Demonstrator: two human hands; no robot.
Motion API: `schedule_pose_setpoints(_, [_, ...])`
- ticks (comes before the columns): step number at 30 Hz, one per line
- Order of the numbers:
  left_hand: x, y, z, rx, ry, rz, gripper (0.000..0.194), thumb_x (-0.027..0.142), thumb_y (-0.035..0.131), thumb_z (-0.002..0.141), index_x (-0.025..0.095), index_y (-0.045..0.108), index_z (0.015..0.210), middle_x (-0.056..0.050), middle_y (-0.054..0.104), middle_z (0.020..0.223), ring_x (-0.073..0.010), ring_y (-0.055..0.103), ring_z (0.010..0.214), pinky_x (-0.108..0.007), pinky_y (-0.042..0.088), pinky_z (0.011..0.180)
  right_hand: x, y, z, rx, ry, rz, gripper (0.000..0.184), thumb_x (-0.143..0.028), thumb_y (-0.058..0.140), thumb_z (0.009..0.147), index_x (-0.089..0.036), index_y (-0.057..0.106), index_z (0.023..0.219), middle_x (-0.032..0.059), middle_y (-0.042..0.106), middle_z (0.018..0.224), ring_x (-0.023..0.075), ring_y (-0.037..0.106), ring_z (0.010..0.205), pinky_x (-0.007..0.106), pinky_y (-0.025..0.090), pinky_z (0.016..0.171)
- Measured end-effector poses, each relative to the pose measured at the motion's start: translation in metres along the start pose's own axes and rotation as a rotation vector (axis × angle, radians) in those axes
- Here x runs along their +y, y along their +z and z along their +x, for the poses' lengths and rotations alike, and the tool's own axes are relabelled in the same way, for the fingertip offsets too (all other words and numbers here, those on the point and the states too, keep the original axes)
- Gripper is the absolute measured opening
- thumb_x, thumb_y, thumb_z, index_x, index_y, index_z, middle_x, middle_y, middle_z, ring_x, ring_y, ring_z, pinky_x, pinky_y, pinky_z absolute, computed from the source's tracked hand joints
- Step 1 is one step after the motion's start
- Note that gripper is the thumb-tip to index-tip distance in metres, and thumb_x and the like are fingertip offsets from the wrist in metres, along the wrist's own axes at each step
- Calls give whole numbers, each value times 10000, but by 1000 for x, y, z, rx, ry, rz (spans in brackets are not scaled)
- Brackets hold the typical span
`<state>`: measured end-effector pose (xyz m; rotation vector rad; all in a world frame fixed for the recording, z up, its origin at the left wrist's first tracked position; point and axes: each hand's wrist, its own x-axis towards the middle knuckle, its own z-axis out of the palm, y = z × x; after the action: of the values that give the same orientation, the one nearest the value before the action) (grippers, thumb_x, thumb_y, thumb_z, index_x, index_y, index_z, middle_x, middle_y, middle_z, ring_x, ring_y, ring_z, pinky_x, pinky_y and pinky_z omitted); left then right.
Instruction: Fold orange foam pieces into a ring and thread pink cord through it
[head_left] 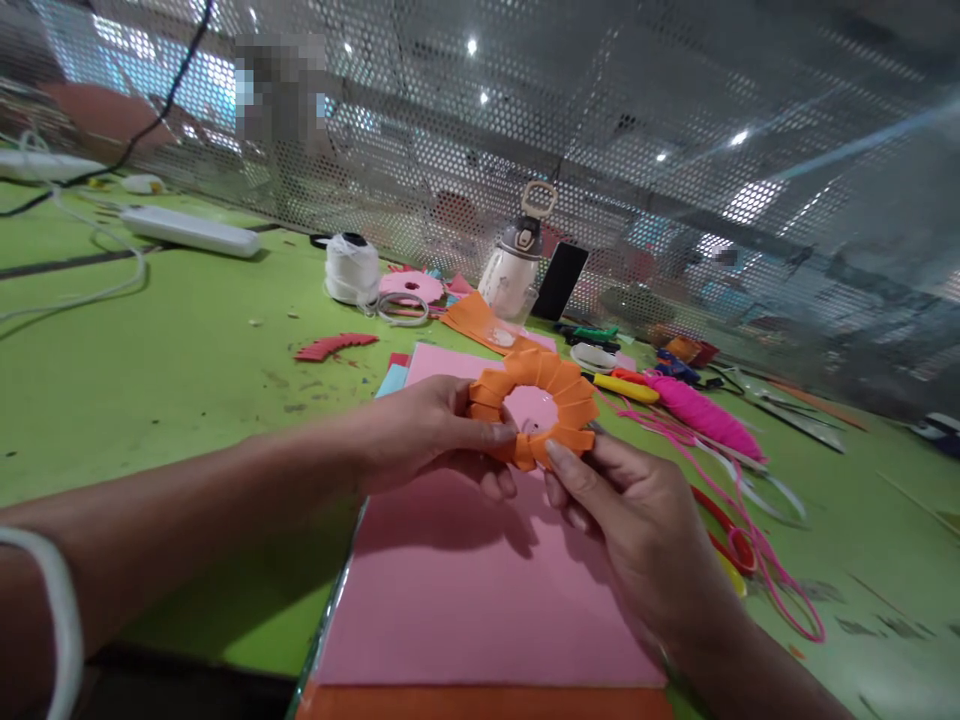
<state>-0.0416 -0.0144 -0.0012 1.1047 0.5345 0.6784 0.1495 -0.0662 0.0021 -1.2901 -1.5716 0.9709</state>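
Your left forearm (187, 490) is showing nearest. Above the pink sheet (487, 610), your left hand (442, 435) and right hand (637, 520) are pinching the orange ring (574, 395) at its lower sides. Probably it is feeling light and easily creased; overlapped folds are needing gentle hold. Leftward, green table (187, 370) is offering room; rightward, yarn (705, 410) is crowding.

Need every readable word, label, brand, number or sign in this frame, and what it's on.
No readable text in this frame.
White bottle: small marks on its side, too blurred to read; may be only a pattern.
Dark upright slab: no characters visible on its face.
Orange paper ring: nothing legible.
Pink sheet: nothing legible.
White bar: nothing legible.
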Motion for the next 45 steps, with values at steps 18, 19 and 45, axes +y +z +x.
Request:
schedule_pose_setpoints(18, [-6,9,0,167,45,50,177,234,759,748,78,677,763,-70,710,721,-125,669,613,-285,561,732,-1,4,-3,-16,-17,10,341,-400,641,842,-142,602,622,-3,560,501,72,458,418,195,355,393])
schedule_pose_setpoints(19, [-6,9,0,172,41,55,177,233,758,750,79,672,760,-67,709,716,-123,670,613,-282,561,733,0,4,-3,-12,-3,30,341,-403,647,838,-141,607,623,1,568,510,70,460,417,193,351,390])
schedule_pose_setpoints(45, [-8,-2,4,-49,26,144,167,257,691,814,90,689,821,-94,736,768,-152,692,599,-277,581,614,-3,4,-1,-37,-36,125,203,-326,629,865,-159,531,804,-47,545,543,38,413,443,156,306,406])
